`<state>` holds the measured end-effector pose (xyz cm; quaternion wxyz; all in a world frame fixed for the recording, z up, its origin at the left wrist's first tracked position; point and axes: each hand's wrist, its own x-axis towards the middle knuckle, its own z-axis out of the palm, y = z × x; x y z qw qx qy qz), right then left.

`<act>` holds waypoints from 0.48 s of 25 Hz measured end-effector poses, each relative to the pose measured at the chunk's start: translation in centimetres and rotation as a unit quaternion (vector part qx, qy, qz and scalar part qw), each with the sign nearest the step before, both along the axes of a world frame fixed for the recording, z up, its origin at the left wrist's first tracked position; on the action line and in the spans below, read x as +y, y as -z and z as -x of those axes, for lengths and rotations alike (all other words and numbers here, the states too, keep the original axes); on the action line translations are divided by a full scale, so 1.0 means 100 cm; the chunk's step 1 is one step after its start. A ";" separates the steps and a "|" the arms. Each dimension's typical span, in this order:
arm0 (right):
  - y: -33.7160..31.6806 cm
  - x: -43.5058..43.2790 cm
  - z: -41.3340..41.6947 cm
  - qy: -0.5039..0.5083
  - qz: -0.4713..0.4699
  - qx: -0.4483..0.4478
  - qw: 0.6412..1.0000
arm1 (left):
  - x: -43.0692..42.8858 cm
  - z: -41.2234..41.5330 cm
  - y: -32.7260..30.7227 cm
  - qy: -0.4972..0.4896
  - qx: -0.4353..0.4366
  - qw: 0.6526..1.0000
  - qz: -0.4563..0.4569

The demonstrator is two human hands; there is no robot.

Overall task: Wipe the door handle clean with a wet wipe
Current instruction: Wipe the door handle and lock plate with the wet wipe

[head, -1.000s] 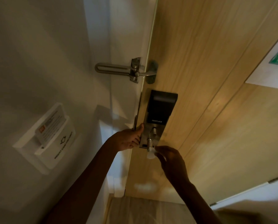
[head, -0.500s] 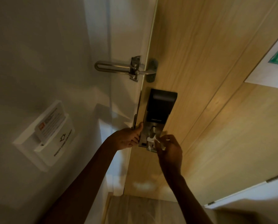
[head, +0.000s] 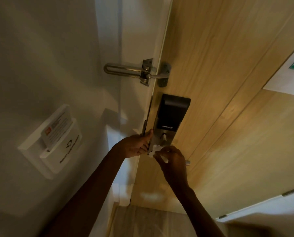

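A wooden door (head: 219,82) carries a black and silver smart lock (head: 170,115) with a small turn knob (head: 164,137). The metal door handle is mostly hidden under my right hand; only its tip (head: 187,162) shows at the right. My right hand (head: 173,159) is closed on a white wet wipe (head: 157,151) and presses it against the base of the handle at the lock plate's lower end. My left hand (head: 137,145) grips the door's edge beside the lock, thumb up along the plate.
A metal swing-bar door guard (head: 136,71) spans the door frame above the lock. A white key-card holder (head: 57,137) with a card hangs on the left wall. A notice (head: 293,77) is stuck on the door at the upper right. Wooden floor shows below.
My right hand with the wipe rose from under the handle to the lock plate, then slid down and left to the handle's base. My left hand stayed on the door's edge.
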<state>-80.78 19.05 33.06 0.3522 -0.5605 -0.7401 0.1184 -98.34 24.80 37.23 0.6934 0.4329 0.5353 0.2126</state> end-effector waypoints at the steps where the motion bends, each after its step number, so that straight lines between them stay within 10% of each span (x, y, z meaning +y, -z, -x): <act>1: 0.001 0.001 0.002 0.010 0.006 0.011 1.000 | 0.000 0.000 0.000 0.000 -0.002 1.000 0.002; 12: -0.002 -0.009 -0.037 0.009 -0.107 -0.143 0.984 | -0.001 0.001 0.002 0.004 0.002 1.000 -0.005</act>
